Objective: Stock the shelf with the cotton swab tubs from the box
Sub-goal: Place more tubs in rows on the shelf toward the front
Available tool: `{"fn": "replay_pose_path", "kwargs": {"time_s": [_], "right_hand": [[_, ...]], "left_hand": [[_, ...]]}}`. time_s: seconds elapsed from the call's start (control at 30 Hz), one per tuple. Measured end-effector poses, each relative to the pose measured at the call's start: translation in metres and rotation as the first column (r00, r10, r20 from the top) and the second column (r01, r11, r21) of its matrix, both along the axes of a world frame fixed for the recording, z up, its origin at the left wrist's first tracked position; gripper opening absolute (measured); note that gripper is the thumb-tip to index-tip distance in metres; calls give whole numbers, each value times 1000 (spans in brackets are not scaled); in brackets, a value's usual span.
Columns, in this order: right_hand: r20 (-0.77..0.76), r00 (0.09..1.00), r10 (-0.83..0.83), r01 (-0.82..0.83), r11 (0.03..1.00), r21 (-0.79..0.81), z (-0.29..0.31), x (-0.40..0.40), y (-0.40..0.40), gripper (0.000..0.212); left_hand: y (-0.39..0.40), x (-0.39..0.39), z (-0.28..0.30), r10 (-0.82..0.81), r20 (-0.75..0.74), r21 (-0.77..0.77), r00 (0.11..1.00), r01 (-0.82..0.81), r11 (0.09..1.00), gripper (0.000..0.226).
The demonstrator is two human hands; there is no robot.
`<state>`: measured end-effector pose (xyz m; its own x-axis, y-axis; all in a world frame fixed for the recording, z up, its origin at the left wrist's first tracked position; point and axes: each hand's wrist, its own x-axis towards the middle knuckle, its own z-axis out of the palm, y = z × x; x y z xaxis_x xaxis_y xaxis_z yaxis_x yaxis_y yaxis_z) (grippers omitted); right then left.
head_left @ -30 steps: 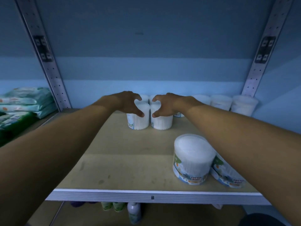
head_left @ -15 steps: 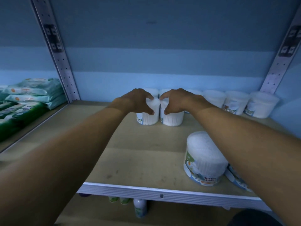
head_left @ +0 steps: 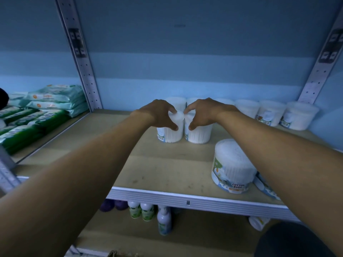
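We are gripping two small clear round tubs of white cotton swabs, our left hand point(head_left: 159, 115) curled around the left tub point(head_left: 169, 132) and our right hand point(head_left: 201, 113) around the right tub point(head_left: 198, 135). Both are standing upright and touching, mid-depth on the tan wooden shelf board point(head_left: 157, 169), in front of the back row of tubs point(head_left: 271, 113). Compared with a second ago, the pair is sitting slightly nearer that row, so placement seems nearly finished. A wider labelled cotton-bud tub point(head_left: 232, 167) is waiting near the front edge.
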<state>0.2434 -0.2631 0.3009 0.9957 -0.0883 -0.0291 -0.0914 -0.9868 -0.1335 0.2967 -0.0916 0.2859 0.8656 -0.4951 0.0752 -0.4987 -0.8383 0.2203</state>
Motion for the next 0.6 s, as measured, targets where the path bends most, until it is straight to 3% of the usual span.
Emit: {"fn": "replay_pose_path", "kwargs": {"time_s": [0.27,0.6], "right_hand": [[-2,998,64,-64,998,23,8,-33,26,57],[-30,992,126,-126,992,-10,14,-75,56,57]], "left_hand": [[32,-42,8,47,-40,19,998,-46,999,70],[66,-86,14,15,-7,48,1000,-15,999,55]]}}
